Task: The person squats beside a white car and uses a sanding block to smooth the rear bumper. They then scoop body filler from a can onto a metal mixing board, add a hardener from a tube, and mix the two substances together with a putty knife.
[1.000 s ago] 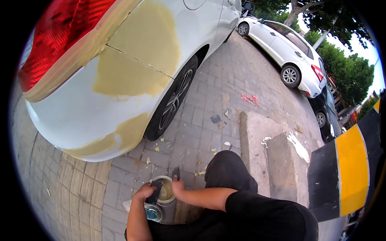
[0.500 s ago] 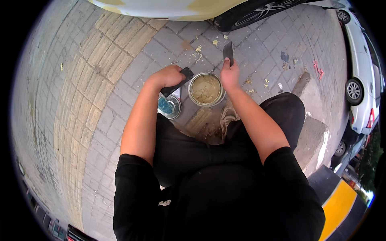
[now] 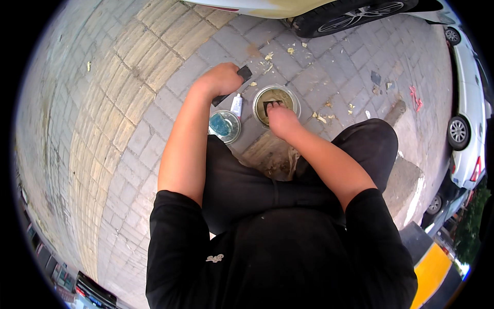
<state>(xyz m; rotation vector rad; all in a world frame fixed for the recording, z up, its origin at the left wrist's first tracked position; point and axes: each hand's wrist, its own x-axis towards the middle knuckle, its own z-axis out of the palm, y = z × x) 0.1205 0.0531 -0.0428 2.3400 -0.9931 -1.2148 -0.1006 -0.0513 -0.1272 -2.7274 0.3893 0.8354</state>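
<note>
My left hand (image 3: 222, 80) is closed around a long dark flat plate (image 3: 246, 73), held a little above the paving and left of an open round tin (image 3: 299, 105). Inside the tin lies tan, putty-like paste (image 3: 280, 95). My right hand (image 3: 282, 122) reaches in over the near rim, gripping a small dark flat spreader (image 3: 270, 105) whose blade is at the paste; its lower edge is hidden. Between my two hands lies a white tube (image 3: 236, 105) on the paving. Beside it, near my left knee, sits a shallow round container (image 3: 234, 135) with a blue piece (image 3: 220, 124) in it.
A car body (image 3: 267, 9) with tan patches and its black tyre (image 3: 329, 23) stand just ahead. Paste-coloured scraps (image 3: 321, 118) and a red strip (image 3: 416, 99) litter the grey paving. At my right is a concrete block (image 3: 404, 180); white cars (image 3: 465, 103) are parked beyond.
My right hand has come down from beyond the tin, bringing the spreader into it. The left hand with its plate has shifted slightly up, uncovering the white tube. The whole view has shifted somewhat.
</note>
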